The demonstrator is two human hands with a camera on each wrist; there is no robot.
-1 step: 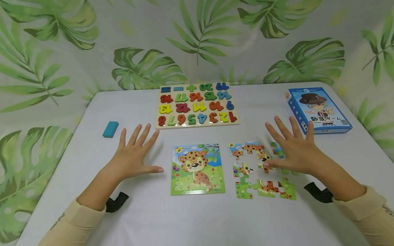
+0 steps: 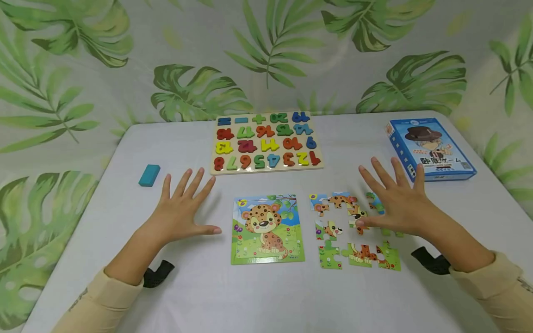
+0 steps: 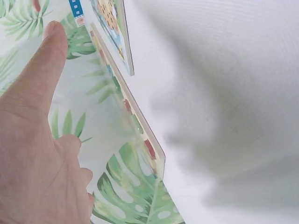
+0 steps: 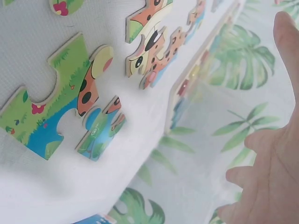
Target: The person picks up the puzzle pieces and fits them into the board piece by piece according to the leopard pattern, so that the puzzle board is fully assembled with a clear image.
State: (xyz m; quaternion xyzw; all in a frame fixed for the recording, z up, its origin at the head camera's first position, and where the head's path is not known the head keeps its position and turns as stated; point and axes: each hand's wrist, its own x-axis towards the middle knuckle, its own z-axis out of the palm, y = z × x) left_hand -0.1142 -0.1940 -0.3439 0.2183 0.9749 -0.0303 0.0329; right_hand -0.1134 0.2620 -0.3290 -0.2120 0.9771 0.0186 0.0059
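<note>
My left hand [image 2: 178, 210] is spread wide above the table, left of a square leopard picture board [image 2: 266, 231], and holds nothing. Loose jigsaw pieces [image 2: 361, 259] with parts of the same leopard picture lie to the right of the board. Over their right side hovers my right hand [image 2: 401, 208], fingers spread and nothing in its grasp, hiding some of the pieces in the head view. From the right wrist, a green and blue jigsaw piece [image 4: 70, 93] shows on the white cloth, apart from the hand.
A wooden number board [image 2: 266, 143] with colourful digits lies at the back middle. At the back right is a blue game box [image 2: 433, 148], close beyond the right fingertips. A teal block [image 2: 149, 175] sits left of the left hand. Leaf-patterned cloth [image 2: 200, 90] hangs behind the white table.
</note>
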